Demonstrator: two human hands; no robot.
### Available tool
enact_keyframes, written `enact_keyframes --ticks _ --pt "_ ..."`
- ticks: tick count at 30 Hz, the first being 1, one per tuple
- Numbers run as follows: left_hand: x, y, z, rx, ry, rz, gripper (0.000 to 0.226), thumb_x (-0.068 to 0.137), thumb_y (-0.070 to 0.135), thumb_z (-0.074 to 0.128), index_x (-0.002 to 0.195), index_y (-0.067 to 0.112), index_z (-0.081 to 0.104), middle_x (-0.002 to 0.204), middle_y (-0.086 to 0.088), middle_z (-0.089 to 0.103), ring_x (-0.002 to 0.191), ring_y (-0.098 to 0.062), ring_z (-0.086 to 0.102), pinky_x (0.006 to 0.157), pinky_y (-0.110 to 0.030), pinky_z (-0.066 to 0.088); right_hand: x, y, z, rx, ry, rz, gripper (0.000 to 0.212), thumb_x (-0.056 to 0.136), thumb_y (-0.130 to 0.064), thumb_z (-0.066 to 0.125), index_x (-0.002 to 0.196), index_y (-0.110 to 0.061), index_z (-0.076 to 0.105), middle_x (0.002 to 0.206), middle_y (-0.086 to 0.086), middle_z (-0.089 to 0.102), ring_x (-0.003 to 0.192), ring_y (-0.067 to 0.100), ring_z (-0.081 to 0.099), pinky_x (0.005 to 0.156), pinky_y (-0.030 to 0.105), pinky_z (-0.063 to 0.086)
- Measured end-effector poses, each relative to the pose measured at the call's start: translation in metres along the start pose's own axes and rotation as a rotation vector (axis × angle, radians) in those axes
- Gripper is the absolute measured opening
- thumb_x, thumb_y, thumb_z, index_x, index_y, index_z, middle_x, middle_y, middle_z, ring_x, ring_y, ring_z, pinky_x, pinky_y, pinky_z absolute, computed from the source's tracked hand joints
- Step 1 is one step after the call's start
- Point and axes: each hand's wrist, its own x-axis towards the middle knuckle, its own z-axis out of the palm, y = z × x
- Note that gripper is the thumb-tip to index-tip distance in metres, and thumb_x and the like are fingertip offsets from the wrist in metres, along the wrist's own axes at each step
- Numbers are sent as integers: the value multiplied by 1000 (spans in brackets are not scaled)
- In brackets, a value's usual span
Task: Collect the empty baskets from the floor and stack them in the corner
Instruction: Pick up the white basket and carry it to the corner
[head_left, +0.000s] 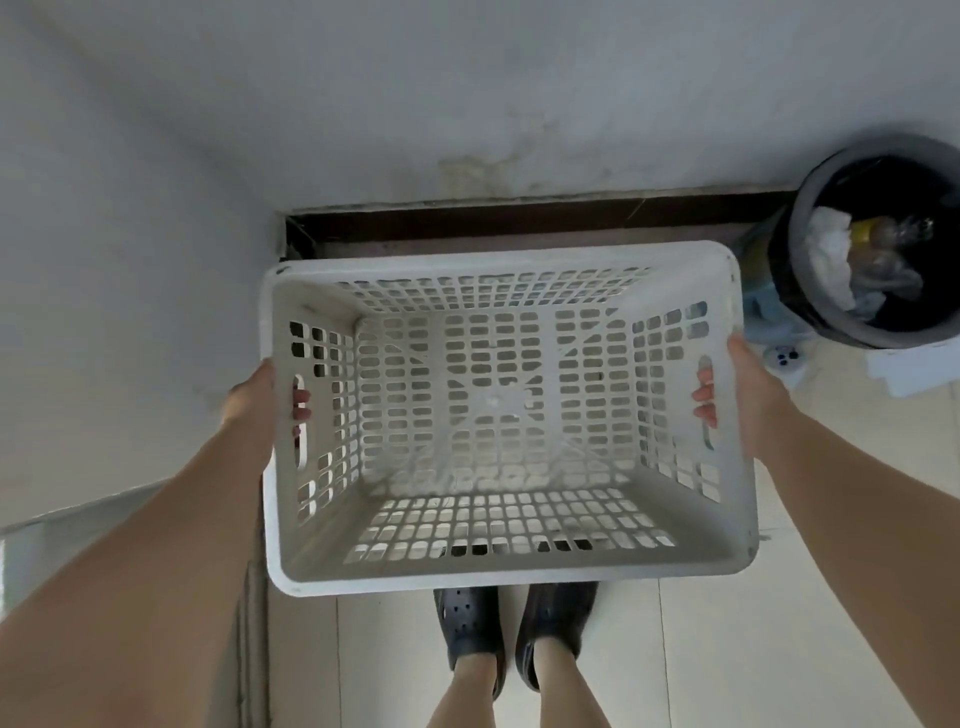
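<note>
The left hand (249, 405) is curled round the handle slot in the left end wall of a white perforated plastic basket (498, 566), its fingertips (301, 400) showing through the slot on the inside. The right hand (753, 389) is curled in the same way round the slot in the right end wall, with fingertips visible inside. The basket is held level between the two hands, above the floor (727, 649), its open mouth turned straight up toward the camera. Its long axis runs left to right, from one hand to the other, parallel to the wall (467, 104) ahead. Nothing is seen inside it; the lattice bottom and sides are bare. It is held just before the corner where the wall ahead is met by the left wall. Dark perforated clogs (470, 623) are seen under its near edge. To the right, near the wall, a black-lined waste bin (831, 322) holding crumpled paper and plastic is seen, well apart from the basket.
</note>
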Motion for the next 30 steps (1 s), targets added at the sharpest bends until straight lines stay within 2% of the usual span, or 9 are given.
enact_keyframes --ticks 6,14,18,21,22,24,26,28,30 --pt "65 -12 40 -11 -14 -25 43 101 41 36 80 12 60 45 3 63 33 -10 57 54 -30 44 66 17 25 3 -33 -3 62 78 -76 45 69 -16 57 62 3 55 49 19 46 50 27 33" --pt "98 -20 72 -60 -40 12 47 101 48 35 80 14 60 75 -3 60 56 -17 52 56 -28 39 99 30 49 17 94 -83 62 78 -77 47 73 -17 61 65 2 59 54 18 50 54 30 36" --pt "101 -24 71 -35 -8 24 48 98 53 36 82 16 62 77 -1 62 61 -16 54 58 -28 40 97 33 54 8 135 -121 77 52 -89 47 70 -15 62 54 -2 63 54 20 54 59 31 41" --pt "93 -20 68 84 -14 1 41 100 46 40 88 14 64 94 -10 67 75 -19 63 78 -33 49 92 24 48 -30 29 -8 77 61 -86 50 85 -15 65 78 4 66 64 21 58 69 31 46" --pt "90 -19 66 159 -16 -7 37 100 41 42 101 12 65 110 -17 66 92 -26 65 91 -37 47 91 22 43 -65 6 27 79 64 -85 52 95 -14 66 90 6 67 74 23 61 77 33 49" --pt "76 -12 62 357 -14 0 43 98 30 48 136 8 51 139 -25 48 125 -38 50 107 -42 37 85 13 35 -199 30 69 86 67 -82 55 117 -12 63 111 9 67 99 30 63 95 44 48" --pt "54 2 57 524 -37 54 53 96 18 50 147 8 37 144 -20 44 127 -38 45 105 -39 37 63 -3 33 -424 28 12 76 81 -68 53 129 -9 55 127 14 60 115 35 57 103 48 42" --pt "27 23 51 639 -64 127 53 95 15 50 146 8 38 141 -18 48 122 -35 49 100 -37 39 33 -31 36 -685 -7 -115 67 90 -53 54 142 -11 44 143 12 49 129 33 46 106 44 37" --pt "-5 51 46 755 -84 226 48 94 21 50 141 13 42 132 -12 54 115 -31 52 98 -38 42 -6 -67 39 -949 -27 -270 63 90 -50 51 143 -18 43 144 7 47 129 30 46 100 39 39"
